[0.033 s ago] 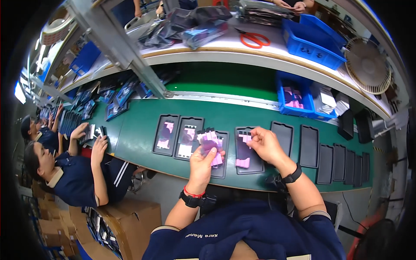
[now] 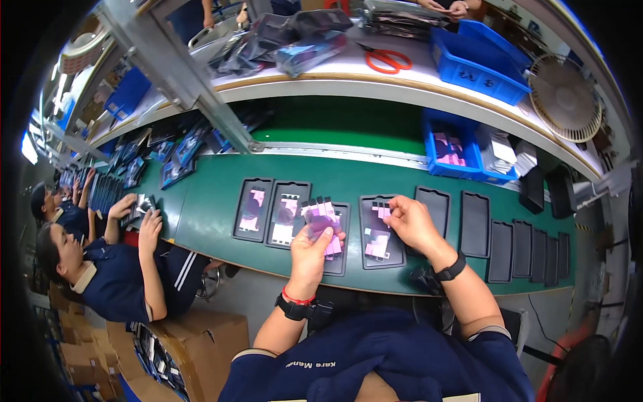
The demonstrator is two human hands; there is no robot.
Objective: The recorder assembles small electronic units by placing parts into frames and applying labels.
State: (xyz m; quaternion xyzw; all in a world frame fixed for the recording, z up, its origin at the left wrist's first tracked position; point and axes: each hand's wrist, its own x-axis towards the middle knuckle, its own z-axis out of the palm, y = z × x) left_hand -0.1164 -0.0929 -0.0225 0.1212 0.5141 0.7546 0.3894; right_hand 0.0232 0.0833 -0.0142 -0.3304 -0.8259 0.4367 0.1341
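Note:
My left hand grips several pink and purple film pieces with black tabs, the thumb lying across them. Below that hand, one black tray is partly covered. To the right, another shallow black tray holds a pink and clear film sheet. At this sheet's upper end my right hand has thumb and fingertips pinched together on its pink edge. Two trays further left each hold a similar sheet: a left film sheet and a right film sheet.
More black trays line the green table to the right. Behind them stands a blue bin with pink films. On the shelf lie orange-handled scissors beside a blue box. A co-worker sits at the left.
The view has shifted slightly. The film sheet in the tray under my right hand looks paler and shinier at its lower end. Both hands keep nearly the same pose.

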